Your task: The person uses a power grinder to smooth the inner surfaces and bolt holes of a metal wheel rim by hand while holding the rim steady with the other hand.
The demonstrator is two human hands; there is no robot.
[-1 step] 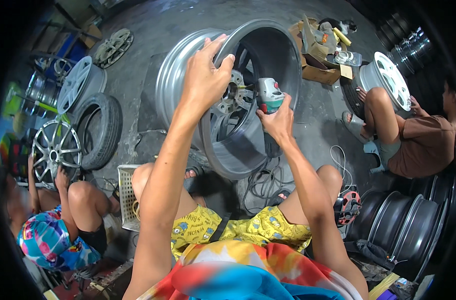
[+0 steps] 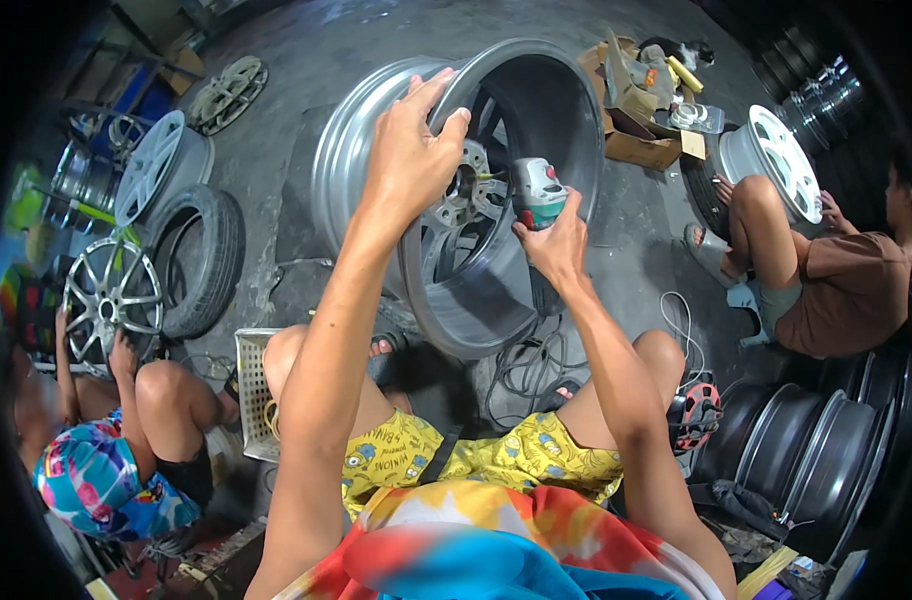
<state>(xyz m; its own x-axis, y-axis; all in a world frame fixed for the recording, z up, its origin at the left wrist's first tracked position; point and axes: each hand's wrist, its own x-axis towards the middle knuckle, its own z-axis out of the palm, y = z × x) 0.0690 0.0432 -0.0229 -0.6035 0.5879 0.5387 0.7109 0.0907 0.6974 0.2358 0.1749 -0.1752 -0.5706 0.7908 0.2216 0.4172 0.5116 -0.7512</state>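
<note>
From my end, I have the left hand (image 2: 416, 150) spread against one grey wheel rim (image 2: 470, 206) beyond two knees (image 2: 659, 358), the right hand (image 2: 558, 242) wrapped around one power tool (image 2: 538, 186) at the rim's mouth

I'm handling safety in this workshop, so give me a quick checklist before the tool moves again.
1. Power tool held in right hand: ok.
2. Left hand on the wheel: ok, at its rim.
3. Hands gloved: not ok, both bare.
4. Cable well clear of feet: not ok, loose loops beside the right sandal.
5. Power tool switched off: cannot tell.
</note>
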